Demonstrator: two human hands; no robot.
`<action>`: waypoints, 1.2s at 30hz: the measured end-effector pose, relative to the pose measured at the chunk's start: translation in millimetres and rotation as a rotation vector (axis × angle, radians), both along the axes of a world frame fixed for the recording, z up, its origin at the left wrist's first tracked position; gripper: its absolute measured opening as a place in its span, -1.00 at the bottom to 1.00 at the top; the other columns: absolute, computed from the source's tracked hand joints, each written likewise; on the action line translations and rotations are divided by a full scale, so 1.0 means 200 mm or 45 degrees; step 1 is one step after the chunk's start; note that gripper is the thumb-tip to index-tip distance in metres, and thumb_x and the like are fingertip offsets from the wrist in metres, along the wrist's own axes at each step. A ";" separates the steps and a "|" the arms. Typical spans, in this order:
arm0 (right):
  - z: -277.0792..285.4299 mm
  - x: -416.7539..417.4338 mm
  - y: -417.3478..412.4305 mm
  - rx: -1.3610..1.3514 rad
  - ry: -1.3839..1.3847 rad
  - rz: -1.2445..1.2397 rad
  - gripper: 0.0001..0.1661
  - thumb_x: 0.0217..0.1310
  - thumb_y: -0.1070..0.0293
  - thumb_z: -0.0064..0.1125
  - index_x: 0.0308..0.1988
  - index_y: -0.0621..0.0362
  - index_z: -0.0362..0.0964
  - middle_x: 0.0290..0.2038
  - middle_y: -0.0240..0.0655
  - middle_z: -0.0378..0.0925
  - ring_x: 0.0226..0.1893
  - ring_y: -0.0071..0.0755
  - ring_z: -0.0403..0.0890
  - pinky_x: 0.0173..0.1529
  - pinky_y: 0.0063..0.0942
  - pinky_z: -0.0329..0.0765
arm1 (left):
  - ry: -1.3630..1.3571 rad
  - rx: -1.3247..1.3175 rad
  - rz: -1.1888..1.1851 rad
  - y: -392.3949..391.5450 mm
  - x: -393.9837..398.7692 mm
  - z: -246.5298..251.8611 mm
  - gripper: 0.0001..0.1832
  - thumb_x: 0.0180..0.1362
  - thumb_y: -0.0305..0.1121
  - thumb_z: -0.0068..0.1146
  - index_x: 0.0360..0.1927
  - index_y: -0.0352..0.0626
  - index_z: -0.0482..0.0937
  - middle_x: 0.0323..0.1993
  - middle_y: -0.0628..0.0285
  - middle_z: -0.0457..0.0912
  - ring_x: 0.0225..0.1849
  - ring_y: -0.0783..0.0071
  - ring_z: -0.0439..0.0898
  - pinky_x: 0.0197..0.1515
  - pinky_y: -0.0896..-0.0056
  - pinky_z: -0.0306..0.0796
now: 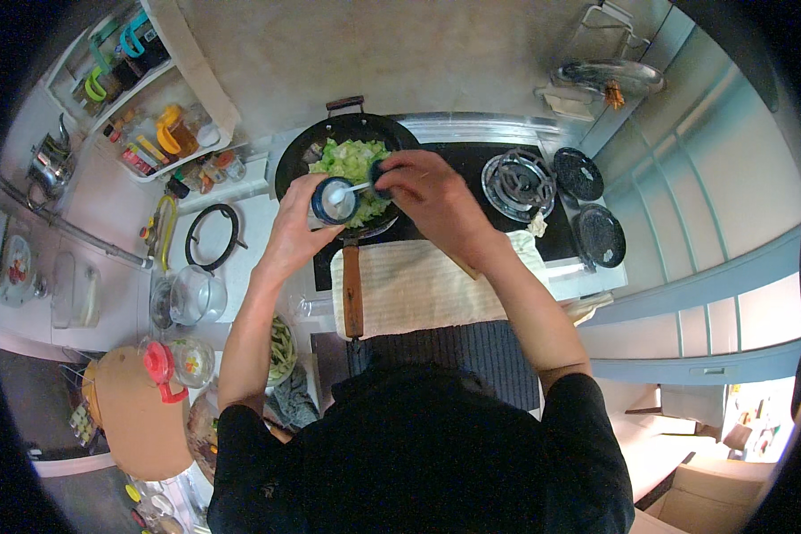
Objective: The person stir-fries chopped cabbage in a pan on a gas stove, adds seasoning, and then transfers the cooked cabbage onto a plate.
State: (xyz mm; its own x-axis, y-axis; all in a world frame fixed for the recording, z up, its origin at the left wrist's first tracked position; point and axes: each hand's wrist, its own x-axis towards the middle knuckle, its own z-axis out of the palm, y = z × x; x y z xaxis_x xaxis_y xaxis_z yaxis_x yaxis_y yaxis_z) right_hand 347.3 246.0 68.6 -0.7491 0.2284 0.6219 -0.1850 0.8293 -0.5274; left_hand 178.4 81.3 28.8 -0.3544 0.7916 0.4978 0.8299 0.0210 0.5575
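My left hand (292, 233) grips a small jar (342, 211) with a dark blue rim and white granules inside, its mouth facing up. Between the fingertips of my right hand (434, 200) is a dark round lid (377, 179), held on edge beside the jar. A small white spoon (351, 189) runs from the lid side into the jar's mouth; whether it is fixed to the lid I cannot tell. Both hands are above a black wok (296, 155) holding chopped pale-green leafy vegetable (347, 155). The wok's wooden handle (352, 294) points towards me.
A cream cloth (414, 287) covers the stove's front edge. The right burner (519, 185) has a metal pan support, near two black speckled round pieces (579, 173). Leftward are a black ring stand (211, 237), a clear bowl (199, 295), a bowl of green strips (282, 350) and a red-lidded pitcher (193, 360).
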 end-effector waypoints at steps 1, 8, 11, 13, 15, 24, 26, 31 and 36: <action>-0.01 -0.02 -0.02 0.154 0.019 0.055 -0.81 0.06 0.61 0.12 -0.25 0.22 0.52 -0.12 -0.20 0.48 -0.06 -0.18 0.51 0.03 -0.38 0.49 | 0.021 -0.006 -0.010 0.00 0.00 0.00 -0.27 -0.22 -0.50 0.38 0.12 -0.17 0.32 0.06 0.03 0.41 0.16 0.01 0.36 0.21 0.17 0.24; -0.07 -0.10 -0.07 0.077 -0.027 0.208 -0.85 0.06 0.58 0.13 -0.28 0.20 0.51 -0.13 -0.27 0.50 -0.11 -0.23 0.52 0.04 -0.40 0.47 | 0.057 -0.031 -0.010 -0.02 0.02 0.01 -0.27 -0.22 -0.49 0.37 0.12 -0.18 0.32 0.09 0.04 0.40 0.18 0.00 0.34 0.22 0.17 0.24; -0.10 -0.08 -0.01 -0.422 -0.146 0.177 -0.86 0.13 0.55 0.12 -0.24 0.21 0.53 -0.11 -0.32 0.51 -0.11 -0.38 0.53 0.03 -0.51 0.45 | -0.034 -0.017 0.034 -0.04 0.02 0.00 -0.27 -0.20 -0.49 0.37 0.12 -0.19 0.32 0.09 0.04 0.39 0.19 0.01 0.34 0.22 0.19 0.24; -0.09 -0.06 0.01 -0.751 -0.239 0.104 -0.85 0.17 0.54 0.11 -0.22 0.22 0.53 -0.12 -0.36 0.53 -0.12 -0.49 0.53 0.02 -0.58 0.43 | -0.073 -0.030 0.072 -0.05 0.02 0.00 -0.28 -0.19 -0.50 0.36 0.12 -0.19 0.32 0.09 0.03 0.39 0.19 0.01 0.34 0.23 0.20 0.24; -0.09 -0.05 0.04 -0.794 -0.216 0.099 -0.82 0.17 0.54 0.11 -0.18 0.22 0.53 -0.15 -0.38 0.55 -0.14 -0.52 0.53 0.00 -0.60 0.44 | -0.089 -0.022 0.087 -0.05 0.01 0.00 -0.29 -0.18 -0.50 0.36 0.12 -0.20 0.32 0.09 0.03 0.39 0.18 0.02 0.35 0.22 0.22 0.24; -0.03 0.00 0.08 -0.987 -0.218 0.100 -0.77 0.18 0.54 0.13 -0.12 0.22 0.53 -0.19 -0.38 0.58 -0.17 -0.59 0.52 -0.02 -0.62 0.44 | -0.187 -0.010 0.107 -0.05 0.00 -0.01 -0.27 -0.16 -0.49 0.36 0.14 -0.21 0.29 0.08 0.04 0.37 0.18 0.09 0.37 0.21 0.28 0.26; -0.05 0.00 0.11 -0.844 -0.231 0.060 -0.76 0.17 0.54 0.13 -0.12 0.22 0.53 -0.19 -0.38 0.58 -0.18 -0.59 0.52 -0.03 -0.62 0.44 | -0.210 -0.011 0.112 -0.05 0.00 -0.01 -0.27 -0.16 -0.48 0.36 0.15 -0.21 0.28 0.08 0.04 0.37 0.17 0.10 0.38 0.21 0.28 0.26; -0.08 -0.02 0.13 -0.881 -0.189 0.080 -0.77 0.17 0.53 0.14 -0.13 0.23 0.53 -0.23 -0.43 0.57 -0.21 -0.60 0.51 -0.05 -0.64 0.42 | -0.222 -0.020 0.127 -0.05 -0.01 -0.02 -0.24 -0.15 -0.46 0.37 0.17 -0.23 0.26 0.07 0.03 0.37 0.17 0.11 0.38 0.21 0.29 0.26; -0.06 -0.07 0.18 -1.132 -0.196 0.077 -0.79 0.17 0.51 0.13 -0.14 0.23 0.54 -0.27 -0.44 0.57 -0.25 -0.56 0.51 -0.07 -0.59 0.44 | -0.344 -0.034 0.312 -0.10 -0.08 -0.09 -0.18 -0.16 -0.42 0.40 0.21 -0.29 0.24 0.11 -0.01 0.38 0.18 0.15 0.38 0.23 0.32 0.25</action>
